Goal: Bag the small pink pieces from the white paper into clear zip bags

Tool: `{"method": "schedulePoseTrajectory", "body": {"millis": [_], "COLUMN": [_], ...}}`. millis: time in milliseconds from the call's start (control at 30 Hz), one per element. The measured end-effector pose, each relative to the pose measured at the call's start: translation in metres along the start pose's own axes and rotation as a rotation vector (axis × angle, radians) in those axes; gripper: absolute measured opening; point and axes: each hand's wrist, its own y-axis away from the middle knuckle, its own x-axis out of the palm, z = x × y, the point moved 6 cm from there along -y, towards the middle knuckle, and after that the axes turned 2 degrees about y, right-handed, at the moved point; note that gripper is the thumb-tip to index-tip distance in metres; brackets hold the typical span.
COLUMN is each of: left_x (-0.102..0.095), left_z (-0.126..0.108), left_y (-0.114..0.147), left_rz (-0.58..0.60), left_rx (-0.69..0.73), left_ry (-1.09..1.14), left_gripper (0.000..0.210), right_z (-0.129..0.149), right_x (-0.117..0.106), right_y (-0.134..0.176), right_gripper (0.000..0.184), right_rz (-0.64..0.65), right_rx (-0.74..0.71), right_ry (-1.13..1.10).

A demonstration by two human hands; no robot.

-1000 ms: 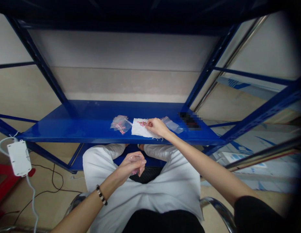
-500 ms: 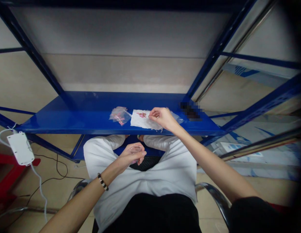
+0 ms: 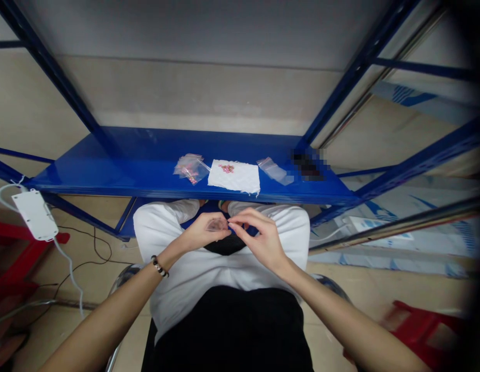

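Above my lap, my left hand [image 3: 207,231] is closed around a small clear plastic bag [image 3: 216,225]. My right hand [image 3: 259,235] meets it, thumb and forefinger pinched together at the bag's edge; what lies between those fingertips is too small to make out. Beyond both hands, a white cloth [image 3: 234,181] lies on the blue shelf [image 3: 142,170], with a little cluster of pink beads [image 3: 226,168] on its upper left part. Left of the cloth rests a pile of clear zip bags [image 3: 191,169] holding pinkish pieces. To its right are flat clear bags [image 3: 276,171].
A dark, pixelated object [image 3: 308,165] sits at the shelf's right end. Blue uprights [image 3: 336,77] frame the shelf. A white power box [image 3: 35,215] hangs by its cable at left. Red stools [image 3: 421,325] stand on the floor at both sides.
My right hand has come back from the cloth to my left hand, its fingers pinched. The flat bags right of the cloth are now uncovered. The view has shifted slightly.
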Motion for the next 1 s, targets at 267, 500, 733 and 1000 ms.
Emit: {"method": "schedulePoseTrajectory", "body": {"millis": [267,500,733,1000], "left_x": [0.007,0.020,0.022,0.024], "left_z": [0.009,0.010,0.012,0.013], "left_y": [-0.001,0.001,-0.001,0.004], "left_rz": [-0.009,0.044,0.025,0.043], "left_rx": [-0.005,-0.053,-0.064,-0.106], "left_ry": [0.011,0.108,0.143,0.288], "left_gripper": [0.026,0.020,0.028,0.027], "right_z": [0.000,0.005,0.006,-0.001], "right_x": [0.003,0.005,0.006,0.005], "right_y": [0.004,0.004,0.003,-0.002], "right_gripper": [0.013,0.005,0.008,0.014], "right_rz": [0.015,0.079,0.110,0.170], "right_rx": [-0.061,-0.158,-0.217,-0.136], "right_ry": [0.049,0.052,0.073,0.153]}}
